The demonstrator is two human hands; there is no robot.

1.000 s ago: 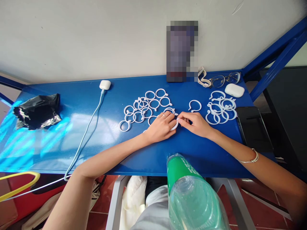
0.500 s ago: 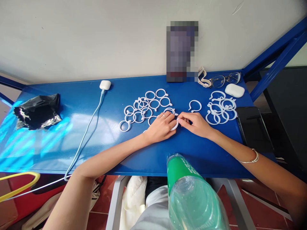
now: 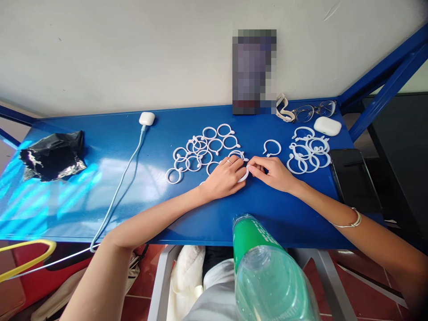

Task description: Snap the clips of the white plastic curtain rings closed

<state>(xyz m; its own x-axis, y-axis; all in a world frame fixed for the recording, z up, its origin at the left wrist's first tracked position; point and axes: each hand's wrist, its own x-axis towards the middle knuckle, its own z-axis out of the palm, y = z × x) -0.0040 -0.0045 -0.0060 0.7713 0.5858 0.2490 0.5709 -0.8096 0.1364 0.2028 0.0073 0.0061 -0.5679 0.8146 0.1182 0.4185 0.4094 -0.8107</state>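
Observation:
My left hand (image 3: 223,179) rests low over the table, its fingers closed around a white plastic curtain ring (image 3: 244,175). Part of that ring shows between the hands; the rest is hidden under my left fingers. From the right, my right hand (image 3: 273,174) pinches the same ring's edge between thumb and forefinger. Left of my hands lies a spread of several white curtain rings (image 3: 215,145), some partly covered by the left hand. Just beyond my right hand sits a single ring with a gap in it (image 3: 279,147). Farther right is a pile of several more rings (image 3: 311,163), overlapping.
A green-labelled plastic bottle (image 3: 257,238) stands close in front of me. On the blue table (image 3: 160,205) are a crumpled black bag (image 3: 53,156), a white charger with cable (image 3: 146,118), eyeglasses (image 3: 305,113), a white earbud case (image 3: 327,126) and a dark phone (image 3: 354,178).

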